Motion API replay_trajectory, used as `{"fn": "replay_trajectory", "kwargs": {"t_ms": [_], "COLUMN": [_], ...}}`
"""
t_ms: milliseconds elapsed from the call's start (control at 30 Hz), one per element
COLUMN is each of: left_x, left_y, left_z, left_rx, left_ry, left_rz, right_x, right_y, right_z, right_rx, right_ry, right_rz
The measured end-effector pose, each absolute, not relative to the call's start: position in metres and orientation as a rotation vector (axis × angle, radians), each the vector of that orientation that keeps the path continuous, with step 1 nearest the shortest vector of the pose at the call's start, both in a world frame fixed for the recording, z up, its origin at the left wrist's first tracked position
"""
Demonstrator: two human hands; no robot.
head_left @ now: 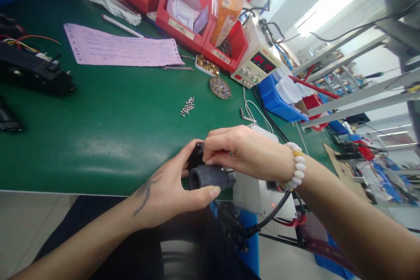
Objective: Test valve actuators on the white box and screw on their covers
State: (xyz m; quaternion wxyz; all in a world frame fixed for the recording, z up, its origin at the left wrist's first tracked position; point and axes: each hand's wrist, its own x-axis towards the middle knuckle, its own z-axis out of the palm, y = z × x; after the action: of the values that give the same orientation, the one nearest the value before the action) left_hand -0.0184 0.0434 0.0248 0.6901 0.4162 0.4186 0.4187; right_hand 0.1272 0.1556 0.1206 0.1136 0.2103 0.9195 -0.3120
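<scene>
My left hand (173,188) is wrapped round a dark grey cylindrical part (210,177) with a hollow end, at the front edge of the green table. A black piece (196,155) sits against the cylinder, between my two hands. Over its top, my right hand (226,146) has thumb and fingers pinched together; what they hold, if anything, is hidden. A bracelet of white beads circles my right wrist. Beyond my hands, a small row of silver screws (188,106) lies on the table.
A round dish of small metal parts (220,87) and a tray of brass parts (207,65) stand farther back. Behind them are red bins (183,30) and a power supply (254,63). A pink sheet (124,48) and a black assembly (33,70) lie left; a white box (251,192) is right.
</scene>
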Motion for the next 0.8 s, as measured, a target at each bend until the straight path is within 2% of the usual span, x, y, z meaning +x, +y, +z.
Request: {"fn": "replay_trajectory", "kwargs": {"t_ms": [267, 400, 467, 533, 600, 800], "left_x": [-0.019, -0.019, -0.019, -0.020, -0.020, -0.020], "left_y": [0.045, 0.044, 0.043, 0.043, 0.043, 0.042], "left_z": [0.020, 0.019, 0.021, 0.023, 0.024, 0.022], "left_rx": [0.961, 0.936, 0.938, 0.929, 0.912, 0.886], "left_ry": [0.859, 0.885, 0.905, 0.906, 0.912, 0.918], "left_rz": [0.986, 0.963, 0.919, 0.889, 0.873, 0.852], "right_x": [0.110, 0.094, 0.089, 0.087, 0.084, 0.075], "right_y": [0.154, 0.185, 0.211, 0.236, 0.255, 0.267], "right_z": [0.128, 0.127, 0.117, 0.099, 0.080, 0.045], "right_rx": [0.720, 0.811, 0.985, 1.115, 1.078, 0.991], "right_ry": [2.590, 2.480, 2.662, 2.846, 2.852, 2.734], "right_rz": [-0.754, -0.742, -0.620, -0.348, -0.144, -0.055]}}
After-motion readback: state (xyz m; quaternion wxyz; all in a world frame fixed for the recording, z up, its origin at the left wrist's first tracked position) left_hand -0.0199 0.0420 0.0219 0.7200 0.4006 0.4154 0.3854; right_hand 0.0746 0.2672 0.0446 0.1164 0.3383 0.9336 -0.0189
